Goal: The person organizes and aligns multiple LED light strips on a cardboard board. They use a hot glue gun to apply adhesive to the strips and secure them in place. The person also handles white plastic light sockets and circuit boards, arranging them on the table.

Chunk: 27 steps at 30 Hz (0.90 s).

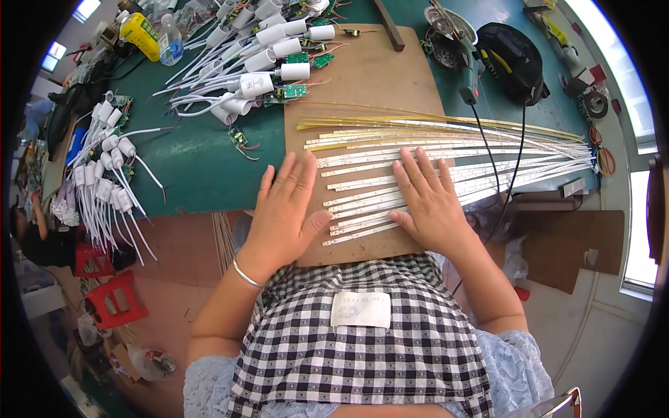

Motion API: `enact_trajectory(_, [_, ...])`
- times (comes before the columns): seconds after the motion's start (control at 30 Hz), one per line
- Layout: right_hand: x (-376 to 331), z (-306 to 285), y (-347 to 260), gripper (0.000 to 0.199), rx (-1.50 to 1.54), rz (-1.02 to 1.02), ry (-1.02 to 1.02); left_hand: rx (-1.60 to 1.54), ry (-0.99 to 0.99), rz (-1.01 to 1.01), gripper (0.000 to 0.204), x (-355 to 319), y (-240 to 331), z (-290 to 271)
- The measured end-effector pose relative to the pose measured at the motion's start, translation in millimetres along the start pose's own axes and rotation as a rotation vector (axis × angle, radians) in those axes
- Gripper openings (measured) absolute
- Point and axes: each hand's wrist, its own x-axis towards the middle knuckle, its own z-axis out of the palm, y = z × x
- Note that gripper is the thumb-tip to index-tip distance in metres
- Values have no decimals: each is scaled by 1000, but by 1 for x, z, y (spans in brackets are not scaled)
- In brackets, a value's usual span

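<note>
Many thin white LED strips (362, 200) lie fanned out on a brown board (411, 90), their left ends spread apart and their right ends gathered close together. Some yellowish strips (334, 124) lie at the far side of the fan. My right hand (428, 198) rests flat across the middle of the white strips, fingers spread. At the left ends of the strips is my left hand (286, 205), its fingers stretched out over the board's left edge and holding nothing. A silver bangle (247, 274) circles my left wrist.
White cylindrical lamp holders with wires and green circuit boards (254, 85) heap up at the back left; another bundle (104, 174) hangs over the table's left edge. A soldering tool (468, 76), black mesh bag (512, 63) and dark bar (389, 26) lie behind. Cords cross the strips' right part.
</note>
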Motion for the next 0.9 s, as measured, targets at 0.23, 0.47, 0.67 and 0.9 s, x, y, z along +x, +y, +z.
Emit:
enact_trajectory(0.23, [-1,3,-11,68,0,20,67,76,-59,141,87,27,44,12])
enact_trajectory(0.47, [15,-18,10,43,196,-53,164,93,-131,131,88,23,47,22])
enact_trajectory(0.67, [75,-11,44,20,260,-108,406,53,-126,127,87,24,49,22])
enact_trajectory(0.9, [77,-5,44,7,68,-205,314,43,-79,137,85,21,48,25])
